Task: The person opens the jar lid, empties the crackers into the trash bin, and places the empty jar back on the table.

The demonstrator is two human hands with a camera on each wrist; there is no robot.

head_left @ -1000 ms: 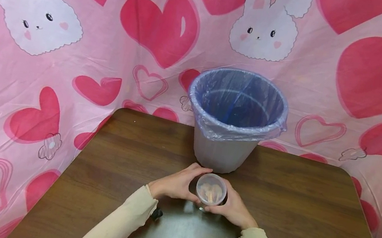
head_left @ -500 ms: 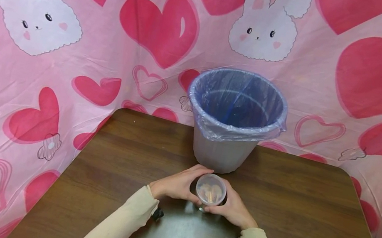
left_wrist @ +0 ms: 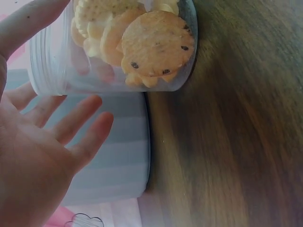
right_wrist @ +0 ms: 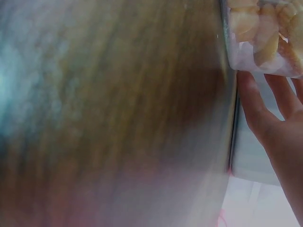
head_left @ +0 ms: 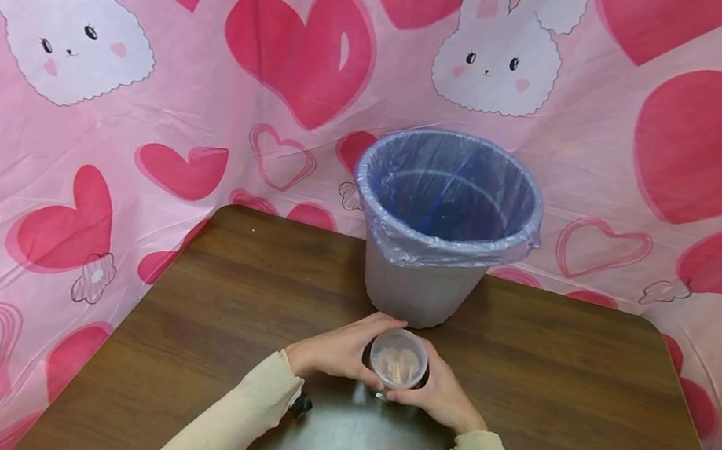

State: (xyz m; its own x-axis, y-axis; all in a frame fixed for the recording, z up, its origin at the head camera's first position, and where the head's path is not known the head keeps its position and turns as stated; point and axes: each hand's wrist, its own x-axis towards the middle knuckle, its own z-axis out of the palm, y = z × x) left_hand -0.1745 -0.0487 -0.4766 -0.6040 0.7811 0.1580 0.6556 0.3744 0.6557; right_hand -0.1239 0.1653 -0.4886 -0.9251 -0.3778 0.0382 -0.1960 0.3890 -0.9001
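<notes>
A clear plastic jar (head_left: 399, 360) with a translucent lid stands on the table in front of the bin, cookies (left_wrist: 156, 45) showing through its wall. My left hand (head_left: 344, 346) grips it from the left near the lid, thumb at the front and fingers reaching round the back. From the other side my right hand (head_left: 444, 390) holds the jar, its thumb close to the left thumb. In the left wrist view the lower fingers (left_wrist: 78, 123) spread away from the jar wall. Part of the right hand's fingers shows just beyond the jar in the right wrist view.
Right behind the jar stands a grey bin (head_left: 418, 290) lined with a blue plastic bag (head_left: 446, 247). Brown wood-grain table (head_left: 252, 278) surrounds them. A pink curtain (head_left: 198, 86) with hearts and rabbits hangs round the back and sides.
My left hand has shifted very slightly to the right around the jar. The jar, the bin and my right hand stay in place.
</notes>
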